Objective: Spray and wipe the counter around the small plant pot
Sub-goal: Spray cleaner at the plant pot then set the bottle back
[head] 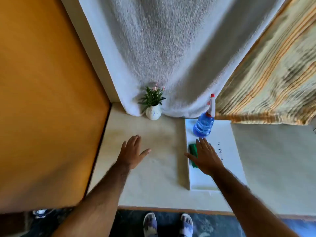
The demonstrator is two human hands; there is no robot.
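A small white pot with a green plant and pink flowers (153, 111) stands at the back of the pale counter (153, 182), against a white cloth. A blue spray bottle (204, 124) with a white and red trigger head stands on the far end of a white tray (222, 139). A green cloth (193, 152) lies on the tray, partly hidden under my right hand (204, 156), which hovers flat with fingers spread. My left hand (131, 153) is open over the bare counter, in front of the pot.
An orange wooden panel (47, 100) walls the counter's left side. A white cloth (171, 57) hangs at the back and a striped curtain (273, 74) at the right. The counter's front edge is near my feet (168, 223).
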